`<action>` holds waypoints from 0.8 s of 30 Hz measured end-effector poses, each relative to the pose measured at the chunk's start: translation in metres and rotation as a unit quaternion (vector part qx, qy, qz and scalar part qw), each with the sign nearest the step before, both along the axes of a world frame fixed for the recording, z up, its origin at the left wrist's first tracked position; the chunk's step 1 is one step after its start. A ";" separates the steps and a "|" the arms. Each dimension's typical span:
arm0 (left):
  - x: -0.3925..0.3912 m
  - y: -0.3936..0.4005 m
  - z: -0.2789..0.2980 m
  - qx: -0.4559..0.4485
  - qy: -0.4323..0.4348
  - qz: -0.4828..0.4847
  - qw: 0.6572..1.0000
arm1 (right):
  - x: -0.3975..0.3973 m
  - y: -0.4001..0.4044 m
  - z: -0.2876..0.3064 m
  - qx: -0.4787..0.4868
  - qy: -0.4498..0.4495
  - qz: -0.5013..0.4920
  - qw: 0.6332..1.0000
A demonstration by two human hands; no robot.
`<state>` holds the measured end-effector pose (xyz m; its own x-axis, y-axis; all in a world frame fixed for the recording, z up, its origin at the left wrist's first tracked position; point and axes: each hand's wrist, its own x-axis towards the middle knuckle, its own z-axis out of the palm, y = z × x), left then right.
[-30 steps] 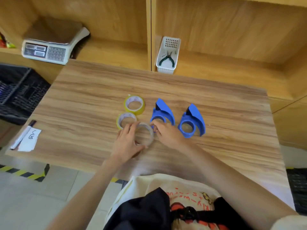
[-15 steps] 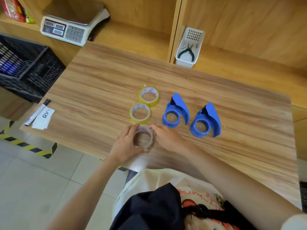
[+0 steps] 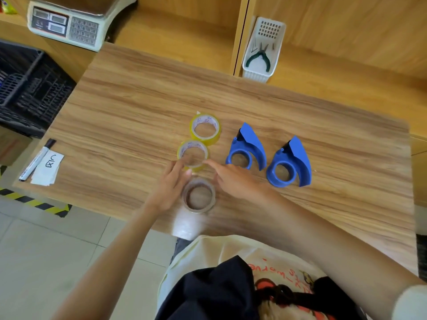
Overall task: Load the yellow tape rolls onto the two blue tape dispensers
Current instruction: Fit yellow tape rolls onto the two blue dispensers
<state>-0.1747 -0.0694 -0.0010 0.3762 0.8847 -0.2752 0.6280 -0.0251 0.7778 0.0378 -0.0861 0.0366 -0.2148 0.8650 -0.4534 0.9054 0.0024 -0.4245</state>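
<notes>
Nearer yellow roll (image 3: 193, 155) lies flat right between the reaching fingertips; left hand (image 3: 167, 189) and right hand (image 3: 233, 181) both spread open, gripping nothing; pinch its outer rim squarely, I'd say, then carry it to the dispenser (image 3: 246, 148) just beyond the right fingers.

Left hand (image 3: 168, 189) extended forward, fingers loosely spread, holding nothing. Right hand (image 3: 233, 179) just beside it, palm down, fingers spread, empty.
</notes>
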 end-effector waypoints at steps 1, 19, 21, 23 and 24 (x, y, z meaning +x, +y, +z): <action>0.002 0.010 -0.001 0.019 0.010 -0.003 1.000 | -0.001 0.007 0.000 -0.002 -0.005 0.001 1.000; 0.025 0.047 -0.002 0.117 0.328 -0.073 0.935 | -0.006 0.039 -0.026 -0.062 -0.019 0.029 0.997; 0.025 0.044 -0.001 0.129 0.315 -0.068 0.938 | -0.003 0.040 -0.025 -0.061 -0.002 0.019 0.998; 0.026 0.042 0.002 0.145 0.305 -0.069 0.939 | 0.002 0.040 -0.022 -0.052 0.010 0.013 0.998; 0.027 0.040 0.005 0.154 0.300 -0.070 0.939 | 0.005 0.039 -0.020 -0.046 0.016 0.010 0.999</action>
